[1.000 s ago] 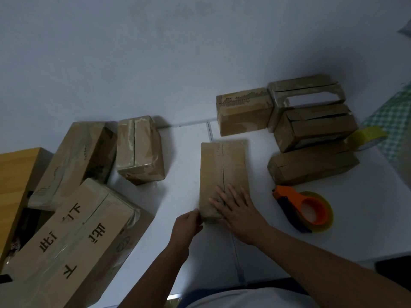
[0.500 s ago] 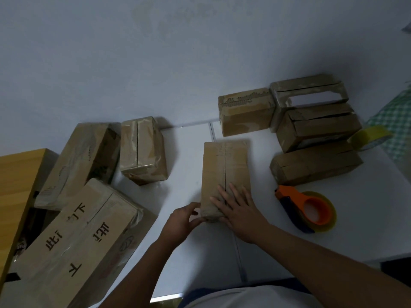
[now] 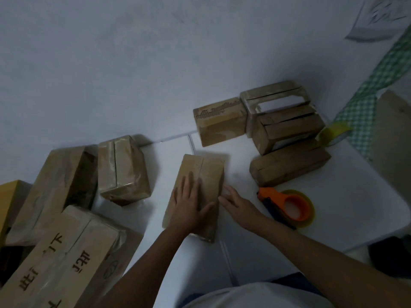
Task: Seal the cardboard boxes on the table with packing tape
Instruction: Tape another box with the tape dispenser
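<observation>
Both hands at box [image 3: 206, 174]: left hand [image 3: 189, 207] flat atop, right hand [image 3: 238, 204] beside.

a dim, downward view over a white table [image 3: 347, 210] set against a pale wall. a long cardboard box [image 3: 195, 192] lies in the middle, its top seam running away from the viewer. the left hand [image 3: 189, 207] presses flat on the box with fingers spread. the right hand [image 3: 236, 204] rests beside the box's right edge, fingers straight, touching its side. an orange tape dispenser [image 3: 289, 206] with a roll of tape lies just right of that hand. four more boxes [image 3: 289, 165] cluster at the back right, beside a yellow tape roll [image 3: 331, 134]. a taped box [image 3: 122, 170] and larger cartons [image 3: 66, 258] with printed characters sit to the left.
</observation>
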Demonstrator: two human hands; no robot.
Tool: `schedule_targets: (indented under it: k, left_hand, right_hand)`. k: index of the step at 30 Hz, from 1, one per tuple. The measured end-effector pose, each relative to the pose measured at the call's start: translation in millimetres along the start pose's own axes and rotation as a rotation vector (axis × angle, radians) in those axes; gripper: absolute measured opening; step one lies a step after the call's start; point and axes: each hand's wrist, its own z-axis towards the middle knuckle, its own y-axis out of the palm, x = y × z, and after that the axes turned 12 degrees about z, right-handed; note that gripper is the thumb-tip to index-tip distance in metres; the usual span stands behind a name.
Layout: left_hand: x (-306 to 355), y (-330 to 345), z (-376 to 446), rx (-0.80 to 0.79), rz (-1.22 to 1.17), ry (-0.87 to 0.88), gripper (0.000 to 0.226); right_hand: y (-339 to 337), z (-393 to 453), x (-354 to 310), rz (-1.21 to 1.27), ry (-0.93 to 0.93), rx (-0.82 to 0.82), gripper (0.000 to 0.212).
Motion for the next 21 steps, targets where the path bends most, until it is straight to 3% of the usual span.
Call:
schedule_targets:
  k: [6, 11, 19, 21]
  left_hand:
    - [11.3, 11.2, 5.3, -0.18, 0.179, 0.097, 0.108]
    - [-28.4, -13.0, -1.4, -0.04, 0.326, 0.41, 0.081]
    - [-35.0, 7.5, -35.3, -0.034, 0.078, 0.178, 0.062]
    - [-30.2, 11.9, -37.6, -0.07, 0.079, 0.109, 0.068]
  right_hand:
    - [-28.6, -9.0, 18.3, -0.237, -0.075, 0.186, 0.055]
    - [-39.4, -2.3, 13.6, -0.387, -0.228, 0.306, 0.048]
    - [-40.9, 33.0, 6.6, -0.56, -0.152, 0.213, 0.062]
    - [-42.6, 37.2, 2.4, -0.513, -0.1, 0.206, 0.059]
